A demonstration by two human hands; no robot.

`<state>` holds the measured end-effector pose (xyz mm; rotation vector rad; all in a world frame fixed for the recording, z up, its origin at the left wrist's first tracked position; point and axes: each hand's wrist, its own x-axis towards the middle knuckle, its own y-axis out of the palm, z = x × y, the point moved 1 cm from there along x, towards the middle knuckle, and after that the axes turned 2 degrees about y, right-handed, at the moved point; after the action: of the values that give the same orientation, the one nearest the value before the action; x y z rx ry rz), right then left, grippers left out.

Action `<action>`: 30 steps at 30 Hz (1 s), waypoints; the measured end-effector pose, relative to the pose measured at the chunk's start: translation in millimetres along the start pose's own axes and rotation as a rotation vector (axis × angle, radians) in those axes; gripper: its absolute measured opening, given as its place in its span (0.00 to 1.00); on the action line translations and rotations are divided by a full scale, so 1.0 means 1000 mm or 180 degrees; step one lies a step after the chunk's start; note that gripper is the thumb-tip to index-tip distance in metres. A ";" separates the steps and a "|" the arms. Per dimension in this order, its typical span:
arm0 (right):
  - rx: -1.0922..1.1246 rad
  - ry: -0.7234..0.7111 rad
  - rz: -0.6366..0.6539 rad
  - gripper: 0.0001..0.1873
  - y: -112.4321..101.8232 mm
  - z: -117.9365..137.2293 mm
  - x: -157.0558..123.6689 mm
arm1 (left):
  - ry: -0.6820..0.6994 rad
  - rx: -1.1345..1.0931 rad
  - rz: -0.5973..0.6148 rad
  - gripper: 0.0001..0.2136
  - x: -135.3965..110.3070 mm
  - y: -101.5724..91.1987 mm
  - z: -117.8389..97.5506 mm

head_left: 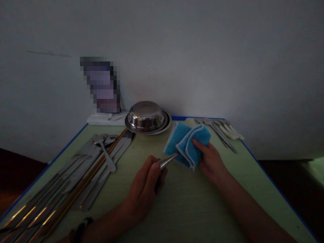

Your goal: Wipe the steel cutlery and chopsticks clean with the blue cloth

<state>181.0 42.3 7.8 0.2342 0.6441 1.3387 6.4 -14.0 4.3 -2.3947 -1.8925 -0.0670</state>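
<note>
Utensil (168,161) above the bench (182,216), gripped by our left hand (144,184), whose fingers (153,172) hide 1 end, points at the cloth (191,146) our right hand (211,160) holds; an upturned bowl (146,116) stands behind, cutlery (109,160) lies left.

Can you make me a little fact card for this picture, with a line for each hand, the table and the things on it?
Right hand: holds a folded blue cloth with pale edges
Left hand: holds a metal utensil, pointing toward the cloth
Table: pale green top, blue edge
Left side: metal cutlery, brown sticks
Right side: metal spoons, white-handled utensils
Back: upside-down steel bowl
Unclear: whether utensil and cloth touch
</note>
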 end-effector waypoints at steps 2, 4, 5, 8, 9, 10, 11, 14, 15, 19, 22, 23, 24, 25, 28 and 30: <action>0.0119 -0.0260 -0.0188 0.13 -0.002 0.005 0.003 | 0.0085 0.0498 0.0436 0.14 -0.002 0.000 -0.003; 0.0256 -0.0449 -0.0367 0.15 -0.004 0.008 0.005 | 0.0155 0.0995 0.0833 0.13 -0.004 0.000 -0.006; 0.0295 -0.0487 -0.0421 0.16 -0.004 0.009 0.005 | 0.0171 0.1176 0.0949 0.13 -0.005 -0.001 -0.007; 0.0216 -0.0538 -0.0453 0.17 -0.002 0.010 0.001 | 0.0249 0.1399 0.1059 0.12 -0.007 -0.002 -0.008; 0.0142 -0.0583 -0.0416 0.16 -0.001 0.012 -0.002 | 0.0286 0.1370 0.1044 0.12 -0.008 -0.003 -0.008; 0.0065 -0.0645 -0.0361 0.15 0.001 0.013 -0.005 | 0.0299 0.1290 0.1033 0.12 -0.008 -0.003 -0.007; -0.0002 -0.0712 -0.0293 0.14 0.003 0.015 -0.007 | 0.0279 0.1165 0.1022 0.12 -0.008 -0.002 -0.008; -0.0108 -0.0901 -0.0094 0.12 0.010 0.021 -0.012 | -0.0005 0.0591 0.0828 0.14 -0.002 0.000 -0.011; -0.0153 -0.0966 -0.0041 0.12 0.013 0.023 -0.011 | -0.0127 0.0405 0.0712 0.13 0.002 0.001 -0.015; -0.0638 -0.1283 0.0165 0.13 0.028 0.035 -0.006 | -0.0340 0.0642 0.0636 0.10 0.023 -0.003 -0.041; -0.1542 -0.1364 0.0540 0.12 0.039 0.055 -0.003 | -0.0260 0.1374 0.1367 0.13 0.040 -0.016 -0.064; -0.1949 -0.1364 0.0731 0.12 0.042 0.063 -0.002 | -0.0232 0.1613 0.1534 0.12 0.045 -0.022 -0.070; -0.2313 -0.1458 0.0869 0.11 0.044 0.072 -0.002 | -0.0172 0.1827 0.1633 0.12 0.050 -0.029 -0.076; -0.2693 -0.1547 0.0988 0.10 0.045 0.081 -0.002 | -0.0102 0.2031 0.1660 0.11 0.055 -0.036 -0.080; -0.3622 -0.1731 0.1204 0.07 0.045 0.100 -0.004 | 0.0176 0.2533 0.1352 0.12 0.066 -0.057 -0.091; -0.3944 -0.1732 0.1333 0.06 0.043 0.107 -0.008 | 0.0141 0.2656 0.1338 0.14 0.070 -0.067 -0.097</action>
<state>204.4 66.7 118.6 -0.2971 -0.7667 1.7410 -40.8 59.4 109.7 -2.0674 -1.0299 0.5683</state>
